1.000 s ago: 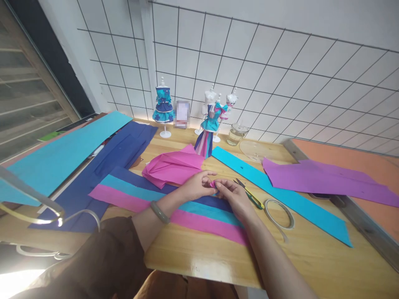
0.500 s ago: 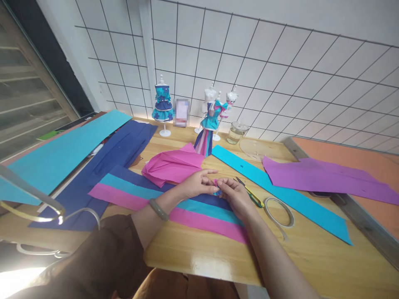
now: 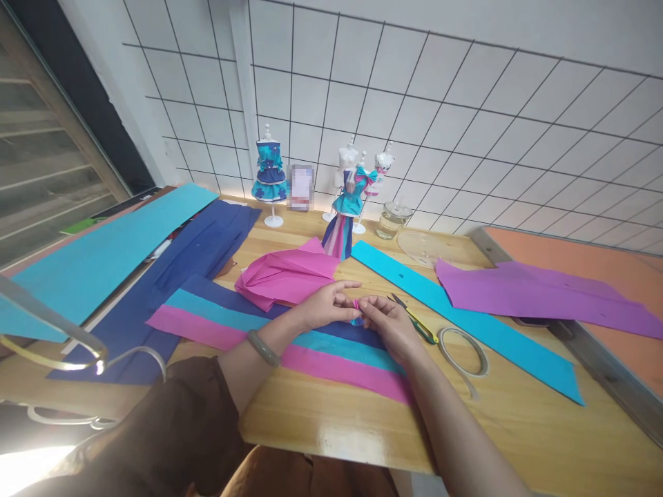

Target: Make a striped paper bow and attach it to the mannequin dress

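A small pleated piece (image 3: 356,319), pink above and blue below, is held just above the centre of the frame's lower half. It is pinched at its right edge between thumb and forefinger of the right hand (image 3: 389,323); by the left hand (image 3: 325,306) it is gripped near the thumb tip, the forefinger being stretched out above, though that grip is partly hidden. Over the last second the piece has been turned between the fingertips: where mostly pink was shown, blue folds are now exposed as well, while both forearms have hardly been shifted. A fine adjustment of the folds, made by the fingers alone, is suggested.

Beneath the hands, a banded strip (image 3: 207,314) of navy, turquoise and pink is spread across the centre. Behind it, toward mid-frame, a crumpled pink sheet (image 3: 287,275) is laid. Just right of the right hand, a yellow-and-green cutting tool (image 3: 423,331) and a tape roll (image 3: 485,362) are placed; by these, rightward movement of that hand could be hampered. Farther right, a bright blue strip (image 3: 497,338) is partly overlapped by a purple sheet (image 3: 539,297). At upper centre, dressed miniature forms (image 3: 349,201) and a glass vessel (image 3: 392,224) are stood.
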{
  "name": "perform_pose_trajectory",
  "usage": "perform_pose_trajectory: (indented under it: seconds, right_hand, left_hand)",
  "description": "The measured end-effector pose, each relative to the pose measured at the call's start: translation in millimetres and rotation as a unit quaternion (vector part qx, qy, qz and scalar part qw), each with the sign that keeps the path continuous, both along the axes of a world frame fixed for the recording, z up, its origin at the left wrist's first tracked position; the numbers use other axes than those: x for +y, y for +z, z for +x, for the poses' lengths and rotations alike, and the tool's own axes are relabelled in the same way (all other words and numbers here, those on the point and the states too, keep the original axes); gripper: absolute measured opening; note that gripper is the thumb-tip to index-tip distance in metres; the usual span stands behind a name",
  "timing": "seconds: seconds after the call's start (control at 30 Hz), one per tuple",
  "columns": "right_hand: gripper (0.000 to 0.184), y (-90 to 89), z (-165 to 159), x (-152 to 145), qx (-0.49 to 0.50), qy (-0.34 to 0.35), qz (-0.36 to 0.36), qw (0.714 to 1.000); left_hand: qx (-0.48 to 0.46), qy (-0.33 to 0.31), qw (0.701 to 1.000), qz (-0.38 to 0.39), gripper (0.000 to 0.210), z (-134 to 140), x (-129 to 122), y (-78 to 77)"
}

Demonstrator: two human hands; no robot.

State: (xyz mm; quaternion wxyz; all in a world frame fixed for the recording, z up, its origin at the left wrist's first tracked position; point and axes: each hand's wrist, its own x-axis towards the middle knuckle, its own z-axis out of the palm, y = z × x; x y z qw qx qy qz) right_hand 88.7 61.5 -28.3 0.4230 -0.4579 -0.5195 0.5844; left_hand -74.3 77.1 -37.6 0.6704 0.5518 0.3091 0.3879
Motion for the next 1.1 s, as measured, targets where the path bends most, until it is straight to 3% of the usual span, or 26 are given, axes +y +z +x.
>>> perform_pose_trajectory:
  seconds: [0.3,0.6,0.8,0.9,1.1]
  right_hand:
    - [0.034,-4.7,3.1,8.5,0.116,-0.045,-0.054,0.991]
    - [0.03,-7.1,3.2,5.9,0.079,-0.01,-0.032,0.996]
    - [0.03,-1.9,-0.2,1.2,0.027,0.029,-0.022,0.999]
    - [0.028,-1.2,-0.5,0.8,0.017,0.035,-0.018,0.999]
    - [0.027,-6.9,2.3,4.0,0.024,0.006,-0.016,1.0]
  left_hand:
    - [-0.026,0.016,0.999,-0.03,0.07,-1.0,3.7,-5.4]
    - [-0.025,0.059,0.998,-0.015,0.068,-1.0,6.2,-7.1]
    - [-0.061,0.129,0.99,-0.004,0.046,-0.6,9.3,-7.0]
    - [-0.071,0.126,0.989,-0.014,0.039,1.7,8.7,-8.5]
    - [-0.056,0.128,0.99,-0.025,0.046,5.3,7.1,-10.4]
